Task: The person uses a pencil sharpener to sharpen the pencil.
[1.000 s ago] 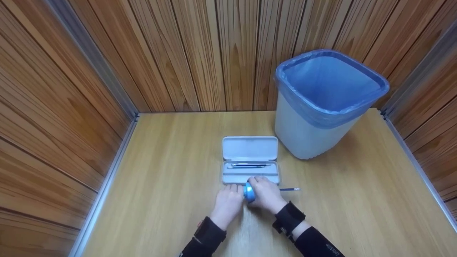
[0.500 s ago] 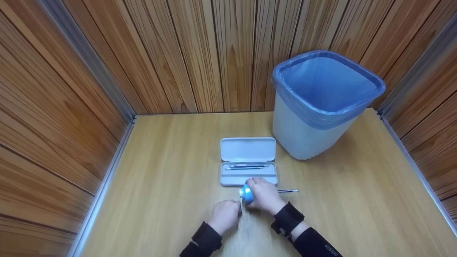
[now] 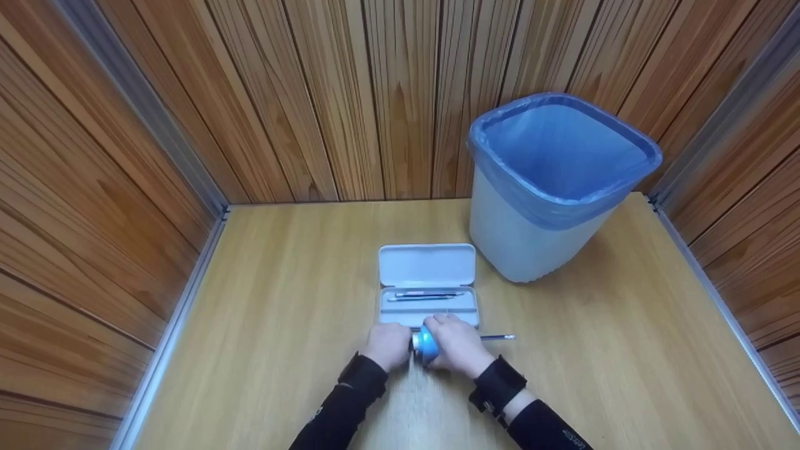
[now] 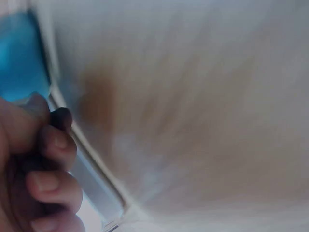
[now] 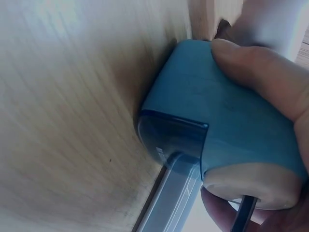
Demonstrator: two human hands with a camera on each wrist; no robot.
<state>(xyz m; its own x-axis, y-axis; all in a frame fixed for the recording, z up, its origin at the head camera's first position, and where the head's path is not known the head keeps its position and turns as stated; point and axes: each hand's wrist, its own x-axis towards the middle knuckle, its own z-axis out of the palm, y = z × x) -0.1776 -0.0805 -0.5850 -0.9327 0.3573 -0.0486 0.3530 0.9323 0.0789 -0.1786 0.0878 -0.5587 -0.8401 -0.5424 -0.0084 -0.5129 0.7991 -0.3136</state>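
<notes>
My right hand point(image 3: 459, 347) grips a blue crank pencil sharpener point(image 5: 193, 87), holding it low over the wooden table just in front of the pencil case. A dark pencil point(image 3: 500, 337), its eraser end pointing right, sticks out of the sharpener's pale round front. On the sharpener's left side, my left hand point(image 3: 387, 344) curls its fingers round the dark crank knob point(image 4: 62, 117). The pencil case point(image 3: 428, 265) lies with its lid raised; two slim pencils point(image 3: 425, 297) rest in its back compartment. My right hand overlaps the case's near edge in the head view.
Behind and to the right stands a pale waste bin point(image 3: 531, 244) lined with a blue bag point(image 3: 565, 215). Wood-panelled walls point(image 3: 400, 106) with metal edging close off the back and sides of the table point(image 3: 281, 281).
My left hand dropped toward me half a second ago and has come back up beside the sharpener, circling with the crank. My right hand keeps its hold on the sharpener. The head view shifted slightly.
</notes>
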